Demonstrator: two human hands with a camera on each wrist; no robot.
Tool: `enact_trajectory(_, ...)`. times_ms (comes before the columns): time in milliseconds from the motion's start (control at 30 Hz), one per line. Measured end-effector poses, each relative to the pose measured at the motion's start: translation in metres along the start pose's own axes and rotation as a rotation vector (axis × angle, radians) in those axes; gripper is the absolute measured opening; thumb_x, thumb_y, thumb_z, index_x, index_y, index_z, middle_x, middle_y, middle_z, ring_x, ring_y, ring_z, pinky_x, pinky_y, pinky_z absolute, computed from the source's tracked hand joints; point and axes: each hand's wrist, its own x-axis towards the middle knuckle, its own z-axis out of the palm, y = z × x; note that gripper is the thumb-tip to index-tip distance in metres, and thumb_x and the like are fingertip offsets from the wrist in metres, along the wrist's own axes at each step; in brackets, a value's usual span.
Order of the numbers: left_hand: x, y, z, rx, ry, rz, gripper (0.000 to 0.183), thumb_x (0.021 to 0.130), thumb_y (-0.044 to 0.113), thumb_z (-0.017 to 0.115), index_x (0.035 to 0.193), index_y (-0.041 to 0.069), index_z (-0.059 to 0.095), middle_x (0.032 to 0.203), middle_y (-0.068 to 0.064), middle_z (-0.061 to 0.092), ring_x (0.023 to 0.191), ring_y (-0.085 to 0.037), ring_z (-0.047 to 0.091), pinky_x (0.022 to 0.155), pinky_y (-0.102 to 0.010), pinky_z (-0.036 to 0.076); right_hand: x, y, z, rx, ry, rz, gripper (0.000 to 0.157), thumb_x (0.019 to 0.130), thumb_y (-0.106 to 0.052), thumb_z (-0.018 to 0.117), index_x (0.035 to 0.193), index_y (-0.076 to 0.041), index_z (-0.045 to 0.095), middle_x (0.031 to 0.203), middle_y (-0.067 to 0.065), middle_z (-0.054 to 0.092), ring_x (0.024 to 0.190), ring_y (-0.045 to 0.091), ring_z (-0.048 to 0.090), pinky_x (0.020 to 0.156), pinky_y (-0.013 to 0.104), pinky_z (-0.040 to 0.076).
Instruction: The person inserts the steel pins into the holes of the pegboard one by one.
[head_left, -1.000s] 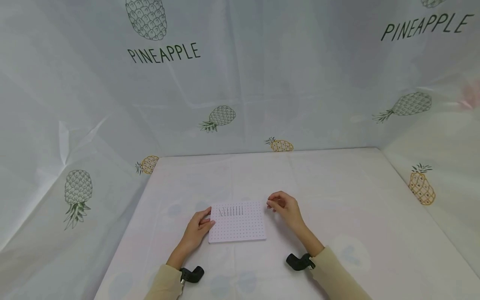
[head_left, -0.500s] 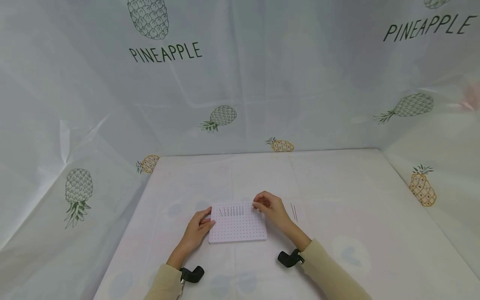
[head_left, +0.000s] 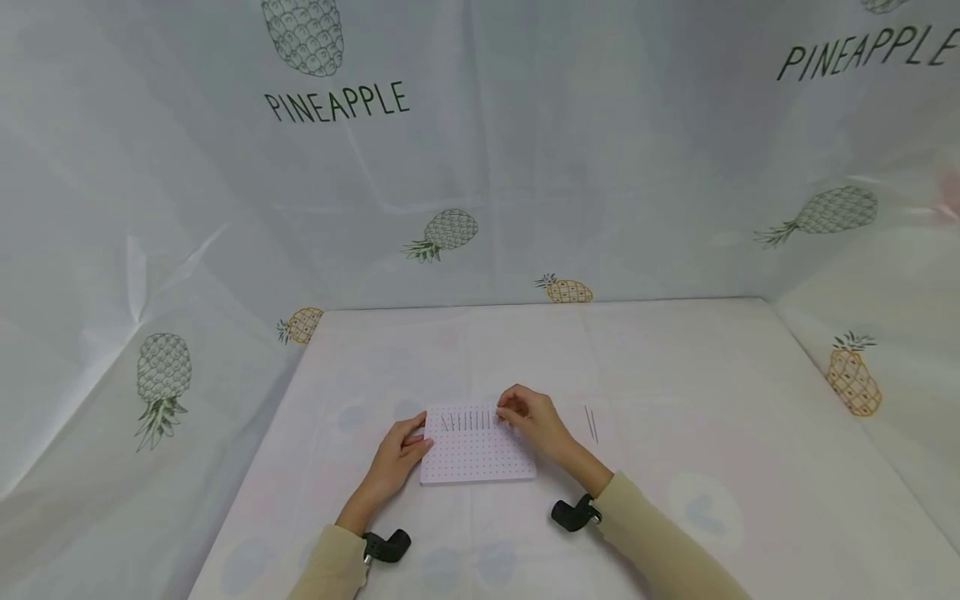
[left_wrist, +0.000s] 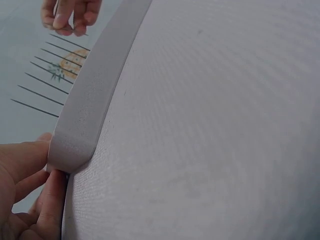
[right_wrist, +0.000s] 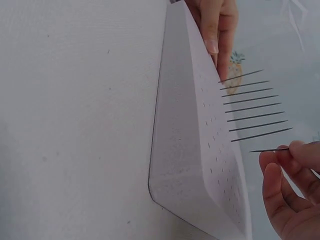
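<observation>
A white board with a grid of small holes (head_left: 480, 463) lies on the table. Several thin dark needles (right_wrist: 256, 107) stand in a row along its far side, the leftmost leaning in the head view. My left hand (head_left: 393, 458) grips the board's left edge, thumb and fingers round its far corner. Over the far right part of the board, my right hand (head_left: 534, 421) pinches another needle (right_wrist: 267, 150) between thumb and fingertips. In the right wrist view that needle's tip is apart from the board, beyond the end of the row.
Two loose needles (head_left: 592, 424) lie on the white-covered table (head_left: 675, 375), right of the right hand. Pale sheeting printed with pineapples (head_left: 450, 229) hangs behind and at both sides. A black wrist camera (head_left: 573, 512) sits on the right arm, another on the left.
My right hand has moved left from beside the board to above its far right part, carrying the needle. This uncovered the two loose needles. My left hand keeps its hold.
</observation>
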Motion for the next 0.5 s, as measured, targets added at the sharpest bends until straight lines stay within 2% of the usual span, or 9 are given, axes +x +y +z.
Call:
enact_trajectory(167,0.0005,-0.0007,0.0004,0.021,-0.009,-0.002,0.054,0.096,0.009,0.066,0.146,-0.002,0.047,0.136,-0.02,0.051,0.114,-0.03,0.058,0.094,-0.031,0.051,0.0006,0.0041,0.0031,-0.018,-0.022,-0.018,0.005,0.092,0.004,0.067,0.094,0.002,0.063,0.084,0.012,0.069,0.074,0.032,0.066,0.064,0.024,0.054)
enact_trajectory(500,0.0005,0.0023,-0.0005,0.023,-0.009,0.008,0.054,0.096,0.007,0.066,0.145,-0.003,0.047,0.134,-0.021,0.052,0.113,-0.032,0.058,0.093,-0.027,0.051,0.0001,0.008,0.0069,-0.09,-0.043,-0.023,0.006,0.092,0.001,0.068,0.094,-0.003,0.064,0.086,0.004,0.067,0.077,0.013,0.06,0.067,0.024,0.052)
